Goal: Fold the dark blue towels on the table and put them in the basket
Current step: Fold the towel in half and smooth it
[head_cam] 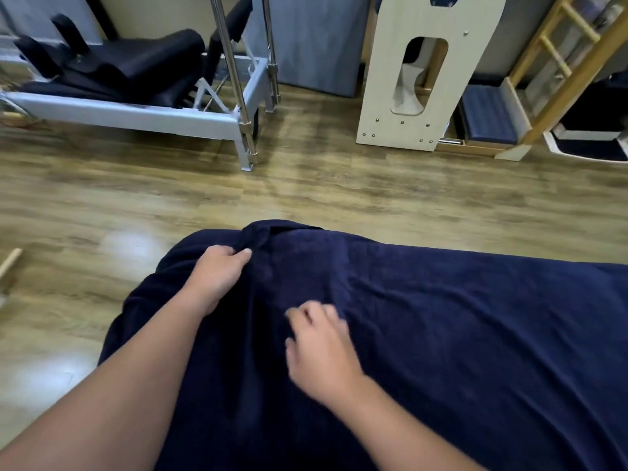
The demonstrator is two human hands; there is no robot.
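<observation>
A large dark blue towel [458, 334] is spread over the table and covers it fully, draping over the far left corner. My left hand [217, 273] pinches a fold of the towel near that far corner, thumb and fingers closed on the cloth. My right hand [323, 348] is blurred, with its fingers curled down onto the towel a little nearer to me; whether it grips the cloth cannot be told. No basket is in view.
Beyond the table lies a wooden floor [306, 192]. A grey metal exercise frame with black pads [136, 79] stands at the back left. A pale wooden cut-out panel [407, 79] and a wooden ladder frame [560, 62] stand at the back right.
</observation>
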